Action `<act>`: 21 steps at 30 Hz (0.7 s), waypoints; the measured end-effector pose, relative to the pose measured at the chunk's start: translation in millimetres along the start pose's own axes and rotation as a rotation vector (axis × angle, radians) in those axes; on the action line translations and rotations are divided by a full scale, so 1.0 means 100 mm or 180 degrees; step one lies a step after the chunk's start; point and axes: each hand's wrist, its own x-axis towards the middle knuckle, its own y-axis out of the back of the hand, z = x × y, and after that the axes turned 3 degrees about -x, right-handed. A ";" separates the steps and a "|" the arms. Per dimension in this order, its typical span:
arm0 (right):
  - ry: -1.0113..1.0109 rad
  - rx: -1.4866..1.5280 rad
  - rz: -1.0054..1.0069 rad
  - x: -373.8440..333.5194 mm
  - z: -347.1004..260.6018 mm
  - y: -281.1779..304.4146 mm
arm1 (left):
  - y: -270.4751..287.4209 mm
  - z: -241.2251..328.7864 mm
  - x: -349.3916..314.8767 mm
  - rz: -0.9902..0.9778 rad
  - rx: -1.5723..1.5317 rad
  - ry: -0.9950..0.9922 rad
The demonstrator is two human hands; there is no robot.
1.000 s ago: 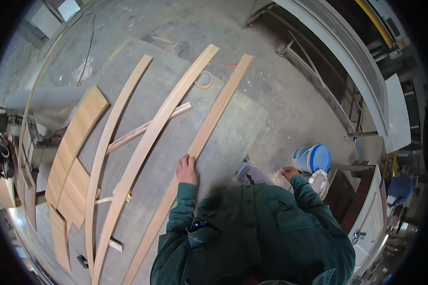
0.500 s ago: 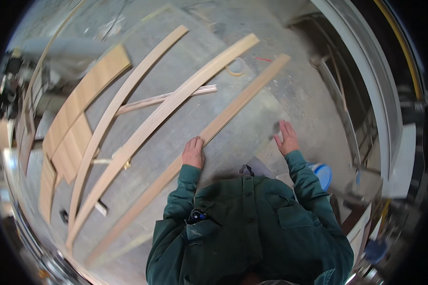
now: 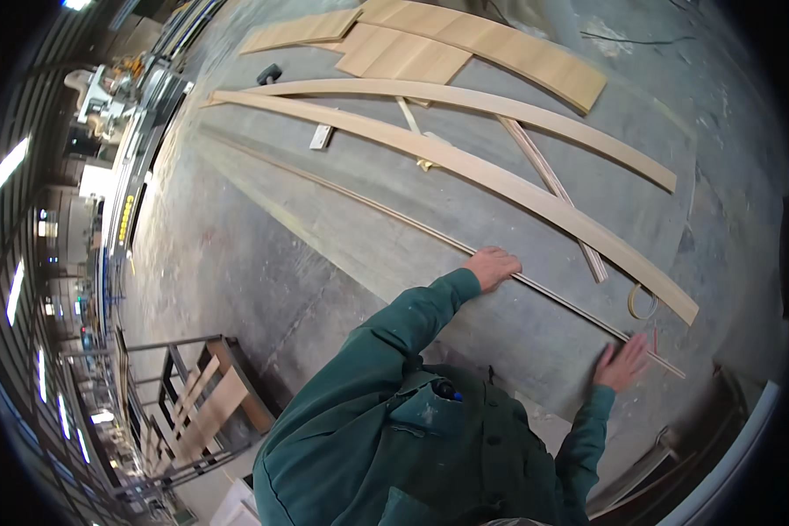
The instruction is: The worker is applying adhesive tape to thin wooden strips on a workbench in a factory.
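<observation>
A long, slim wooden strip (image 3: pixel 570 304) runs slantwise across the grey floor surface, with a narrow edge facing up. My left hand (image 3: pixel 494 267) is closed around it near the middle. Toward its right end, my right hand (image 3: pixel 622 361) has its fingers spread; the fingertips are at the strip, though contact is hard to tell. Beyond the strip lies a curved wooden piece (image 3: pixel 500 180), and behind that a second curved piece (image 3: pixel 579 127). Both cross a thinner grooved strip (image 3: pixel 545 168). A yellowish ring (image 3: pixel 634 302) and a thin red stick (image 3: pixel 655 340) are near my right hand.
Wide curved panels (image 3: pixel 500 39) lie at the back beside a shorter board (image 3: pixel 403 60). A black object (image 3: pixel 269 74) and a small white block (image 3: pixel 322 137) rest near the curved pieces' left ends. A metal rack (image 3: pixel 259 412) holding boards stands at lower left.
The view has swung round, so the wood now runs from upper left to lower right. The strip shows its narrow edge instead of its broad face. My right hand has come to its end.
</observation>
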 end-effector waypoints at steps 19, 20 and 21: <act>0.0910 0.0583 -0.0502 0.23 -2.54 0.17 | 0.82 -0.20 -2.40 0.0656 -0.0225 0.1037; 0.0968 0.0577 -0.0458 0.26 -2.75 0.18 | 0.79 -0.28 -2.80 0.0624 -0.0285 0.1286; 0.0979 0.0600 -0.0524 0.28 -2.97 0.17 | 0.81 -0.29 -3.15 0.0637 -0.0430 0.1521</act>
